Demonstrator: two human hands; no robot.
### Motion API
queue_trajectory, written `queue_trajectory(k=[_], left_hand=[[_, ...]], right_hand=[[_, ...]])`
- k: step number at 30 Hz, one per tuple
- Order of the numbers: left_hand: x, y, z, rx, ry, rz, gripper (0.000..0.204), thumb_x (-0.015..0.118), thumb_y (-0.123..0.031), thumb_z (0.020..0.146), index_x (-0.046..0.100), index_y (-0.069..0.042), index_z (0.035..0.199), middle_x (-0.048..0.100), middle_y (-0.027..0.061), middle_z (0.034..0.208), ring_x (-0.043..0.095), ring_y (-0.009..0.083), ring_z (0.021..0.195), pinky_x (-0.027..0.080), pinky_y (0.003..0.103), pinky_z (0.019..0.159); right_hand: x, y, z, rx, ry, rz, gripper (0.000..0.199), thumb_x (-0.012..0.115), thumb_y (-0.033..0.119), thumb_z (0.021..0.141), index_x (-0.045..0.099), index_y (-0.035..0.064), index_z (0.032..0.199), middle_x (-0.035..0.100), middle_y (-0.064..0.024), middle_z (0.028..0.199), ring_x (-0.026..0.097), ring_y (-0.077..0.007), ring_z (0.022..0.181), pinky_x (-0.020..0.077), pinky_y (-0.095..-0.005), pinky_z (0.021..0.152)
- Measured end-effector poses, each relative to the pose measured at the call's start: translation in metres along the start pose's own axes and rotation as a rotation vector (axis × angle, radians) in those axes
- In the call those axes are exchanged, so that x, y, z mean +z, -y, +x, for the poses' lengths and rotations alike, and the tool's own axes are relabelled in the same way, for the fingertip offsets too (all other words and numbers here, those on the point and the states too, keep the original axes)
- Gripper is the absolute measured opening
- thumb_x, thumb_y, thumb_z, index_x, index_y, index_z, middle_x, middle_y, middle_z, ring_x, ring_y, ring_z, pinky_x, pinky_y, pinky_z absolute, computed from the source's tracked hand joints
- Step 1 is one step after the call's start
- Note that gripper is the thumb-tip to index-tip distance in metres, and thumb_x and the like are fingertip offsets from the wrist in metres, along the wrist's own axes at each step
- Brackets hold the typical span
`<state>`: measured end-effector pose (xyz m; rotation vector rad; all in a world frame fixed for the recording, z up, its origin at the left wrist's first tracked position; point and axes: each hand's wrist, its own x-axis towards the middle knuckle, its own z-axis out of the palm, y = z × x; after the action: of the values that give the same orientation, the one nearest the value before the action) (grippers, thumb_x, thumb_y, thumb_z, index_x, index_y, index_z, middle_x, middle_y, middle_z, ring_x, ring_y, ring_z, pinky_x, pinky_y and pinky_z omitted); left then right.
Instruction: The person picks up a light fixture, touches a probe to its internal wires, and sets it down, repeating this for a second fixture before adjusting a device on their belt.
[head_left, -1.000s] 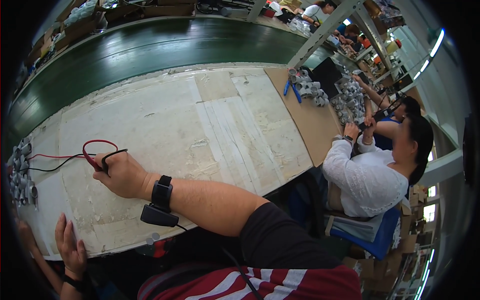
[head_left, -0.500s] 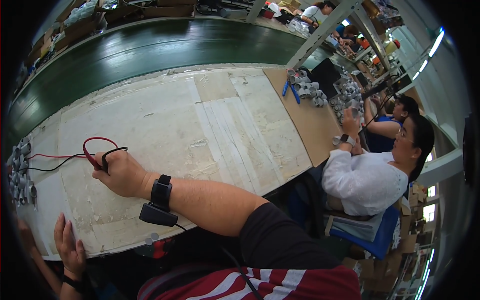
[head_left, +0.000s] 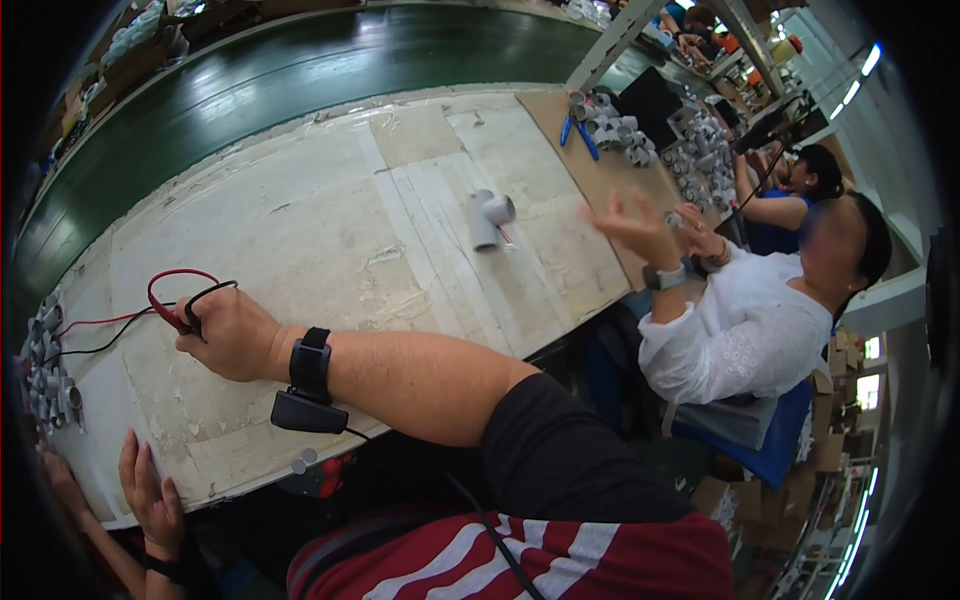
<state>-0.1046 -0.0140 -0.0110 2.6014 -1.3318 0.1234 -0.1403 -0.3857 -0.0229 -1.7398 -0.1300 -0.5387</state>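
Observation:
My right hand [head_left: 230, 338] is closed on a pair of test leads [head_left: 172, 302], one red and one black, whose wires loop above the fist and run left. Just in from the table's front edge, my left hand [head_left: 152, 492] rests with its fingers stretched out and holds nothing. A grey T-shaped pipe fitting [head_left: 484, 222] is over the middle right of the worktable, well away from both my hands. It looks slightly blurred, with a small red bit by its side. What the leads' tips look like is hidden by my fist.
Grey fittings [head_left: 45, 350] are heaped at the table's left end, beside another person's hand [head_left: 66, 484]. At the right, blue-handled pliers [head_left: 580, 136] and more fittings [head_left: 620, 135] lie on a brown board [head_left: 552, 128]. A co-worker in white [head_left: 730, 330] sits there. A green conveyor belt [head_left: 300, 70] runs behind.
The grey T-shaped fitting has appeared on my table. The co-worker's hand has reached out toward it, fingers spread. My hands hold nearly the same pose; the whole view has shifted slightly.

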Motion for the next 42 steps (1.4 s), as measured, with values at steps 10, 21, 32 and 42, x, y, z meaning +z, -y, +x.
queue_trajectory(k=[10, 21, 32, 42], left_hand=[[-0.106, -0.153, 0.132, 0.073, 0.040, -0.256, 0.034, 0.073, -0.002, 0.084, 0.068, -0.001, 0.118, 0.070, 0.0180, 0.123, 0.067, 0.0357, 0.114, 0.052, 0.044, 0.097], [-0.009, -0.325, 0.371, 1.168, 0.066, 0.064, 0.037, 0.063, 0.002, 0.085, 0.071, -0.006, 0.121, 0.063, 0.0177, 0.141, 0.065, 0.0373, 0.121, 0.050, 0.042, 0.108], [0.004, -0.339, 0.386, 0.697, 0.493, -0.044, 0.037, 0.074, -0.002, 0.079, 0.067, -0.001, 0.115, 0.064, 0.0176, 0.109, 0.066, 0.0371, 0.103, 0.054, 0.043, 0.089], [-0.047, -0.219, 0.228, -0.013, 0.429, -1.656, 0.057, 0.072, -0.023, 0.101, 0.047, -0.002, 0.148, 0.068, 0.0095, 0.110, 0.067, 0.0154, 0.097, 0.054, 0.029, 0.088]], right_hand=[[-0.003, -0.005, 0.005, 0.038, 0.048, -0.059, 0.015, 0.077, 0.017, 0.087, 0.072, 0.0037, 0.092, 0.071, -0.0189, 0.085, 0.069, -0.0392, 0.085, 0.0559, -0.0429, 0.078], [0.001, -0.025, -0.002, 0.013, 0.253, -0.109, 0.038, 0.060, 0.018, 0.097, 0.067, 0.0077, 0.132, 0.062, -0.0205, 0.143, 0.053, -0.0367, 0.138, 0.0422, -0.0464, 0.114], [0.034, -0.043, 0.018, -0.272, 0.038, -0.042, 0.034, 0.058, 0.010, 0.097, 0.069, 0.0086, 0.129, 0.063, -0.0187, 0.143, 0.052, -0.0373, 0.138, 0.0408, -0.0460, 0.114], [-0.002, -0.039, -0.024, 0.235, 0.134, 0.971, 0.028, 0.070, 0.020, 0.096, 0.066, 0.0032, 0.118, 0.072, -0.0118, 0.101, 0.070, -0.0178, 0.095, 0.0562, -0.0336, 0.085]])
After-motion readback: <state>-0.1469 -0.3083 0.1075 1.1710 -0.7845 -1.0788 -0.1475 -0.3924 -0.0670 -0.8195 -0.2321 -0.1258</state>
